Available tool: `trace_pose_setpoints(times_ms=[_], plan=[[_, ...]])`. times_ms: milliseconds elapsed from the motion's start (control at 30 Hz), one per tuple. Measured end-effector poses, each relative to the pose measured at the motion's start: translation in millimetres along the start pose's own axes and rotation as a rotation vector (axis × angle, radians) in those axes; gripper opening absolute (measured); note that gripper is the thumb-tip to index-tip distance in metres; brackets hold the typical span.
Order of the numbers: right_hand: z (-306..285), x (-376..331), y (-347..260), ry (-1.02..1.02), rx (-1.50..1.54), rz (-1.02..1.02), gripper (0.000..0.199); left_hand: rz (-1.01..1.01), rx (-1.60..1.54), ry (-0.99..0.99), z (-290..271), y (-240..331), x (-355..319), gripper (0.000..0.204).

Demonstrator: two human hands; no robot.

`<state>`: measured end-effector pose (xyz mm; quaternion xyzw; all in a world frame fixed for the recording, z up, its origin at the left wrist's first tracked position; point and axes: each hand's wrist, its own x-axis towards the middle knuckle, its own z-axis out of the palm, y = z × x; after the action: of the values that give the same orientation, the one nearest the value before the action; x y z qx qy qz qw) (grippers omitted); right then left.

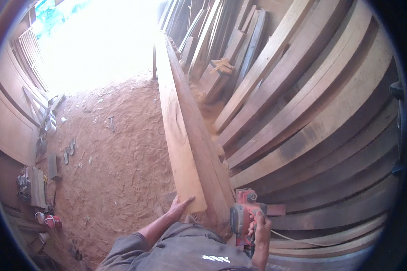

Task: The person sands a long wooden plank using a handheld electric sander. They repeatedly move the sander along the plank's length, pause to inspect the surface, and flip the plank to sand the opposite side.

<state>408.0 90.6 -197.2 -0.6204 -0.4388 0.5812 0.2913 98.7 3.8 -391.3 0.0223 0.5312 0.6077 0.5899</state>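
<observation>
Timbers (298,101) lean near the red power tool (245,216).

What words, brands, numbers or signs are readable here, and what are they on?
No readable words or numbers.
Dark shirt: white slanted mark, no letters I can make out.
Red power tool in the right hand: any label is too small to read.
Grey strip at lower right: faint marks, too blurred.
</observation>
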Motion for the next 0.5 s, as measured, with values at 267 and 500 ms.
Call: trace_pose_setpoints(times_ms=[267, 500], plan=[[-9, 3, 23, 0.087, 0.023, 0.007, 0.036, -0.075, 0.128, -0.166, 40, -24, -33, 0.06], [-9, 1, 25, 0.029, -0.047, -0.055, 0.03, 0.082, 0.127, -0.078, 43, 94, -72, 0.061]])
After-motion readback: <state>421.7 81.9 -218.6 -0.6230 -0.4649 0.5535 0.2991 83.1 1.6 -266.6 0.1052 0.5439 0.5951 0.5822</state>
